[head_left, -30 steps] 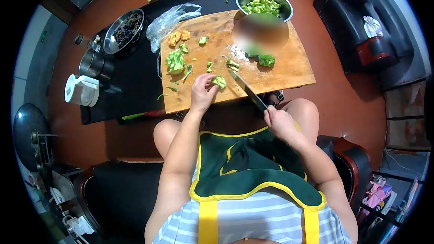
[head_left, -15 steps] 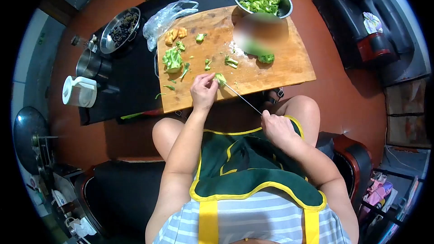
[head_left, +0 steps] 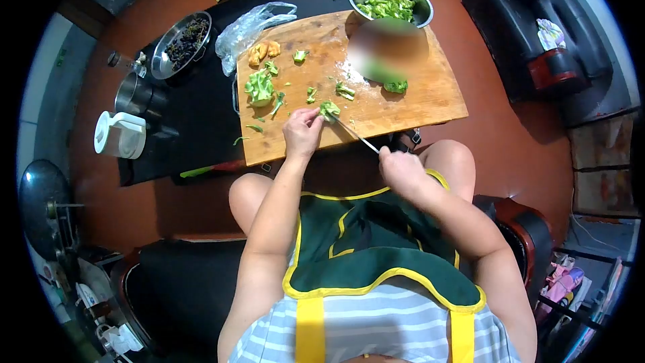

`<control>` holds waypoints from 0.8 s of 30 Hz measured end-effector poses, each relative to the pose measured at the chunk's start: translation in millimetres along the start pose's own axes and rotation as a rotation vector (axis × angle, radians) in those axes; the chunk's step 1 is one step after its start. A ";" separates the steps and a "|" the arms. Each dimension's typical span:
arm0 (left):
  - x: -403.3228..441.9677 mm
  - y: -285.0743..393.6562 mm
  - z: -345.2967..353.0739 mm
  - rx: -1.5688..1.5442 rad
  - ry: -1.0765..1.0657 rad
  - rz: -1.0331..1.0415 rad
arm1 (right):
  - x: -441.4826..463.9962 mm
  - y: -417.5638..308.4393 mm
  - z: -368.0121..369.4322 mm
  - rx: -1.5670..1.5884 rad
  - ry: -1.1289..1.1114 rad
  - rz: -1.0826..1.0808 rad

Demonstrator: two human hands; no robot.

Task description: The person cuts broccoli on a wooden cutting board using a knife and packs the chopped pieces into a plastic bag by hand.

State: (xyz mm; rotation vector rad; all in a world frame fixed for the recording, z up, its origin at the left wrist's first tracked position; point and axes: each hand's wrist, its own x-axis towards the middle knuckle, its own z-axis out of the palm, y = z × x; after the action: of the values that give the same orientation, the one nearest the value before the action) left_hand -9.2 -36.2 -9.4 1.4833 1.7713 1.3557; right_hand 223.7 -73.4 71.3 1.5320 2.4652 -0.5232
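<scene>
My left hand pinches a pale green broccoli piece at the near edge of the wooden cutting board. In my right hand is the handle of a slim knife. Its blade points up and left, and the tip touches or overlaps the broccoli piece. A thick broccoli stalk stands on the board's left side, with small trimmings around it. Farther right lie a cut piece and a darker green floret. A blurred patch hides what is just behind that floret.
Behind the board stands a steel bowl of cut green pieces. Yellow-orange lumps lie near a clear plastic bag. On the black table are a colander of dark grapes, a steel pot and a clear pitcher.
My right hand has moved up and left with the knife, bringing the blade farther over the broccoli piece. My left hand has stayed nearly in place, and more of the piece shows.
</scene>
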 end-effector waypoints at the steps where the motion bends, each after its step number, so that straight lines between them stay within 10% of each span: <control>1: -0.6 0.9 -2.1 0.038 -0.014 -0.004 | 4.8 5.3 -7.3 0.104 -0.039 0.016; 6: -2.7 -2.8 -8.0 0.045 -0.075 -0.014 | 10.1 35.9 -27.1 0.800 -0.324 0.229; 10: -8.9 -3.5 -15.0 0.064 -0.082 0.077 | -9.8 33.9 9.3 0.335 0.123 0.049; 24: -8.0 0.1 -11.3 0.088 -0.080 -0.053 | -31.6 8.2 -17.5 -0.156 0.109 -0.104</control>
State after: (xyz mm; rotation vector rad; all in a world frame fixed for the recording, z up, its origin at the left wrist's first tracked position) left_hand -15.9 -47.9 -6.6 1.5041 1.8264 1.1901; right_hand 245.6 -89.3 96.6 1.4131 2.6091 -0.2613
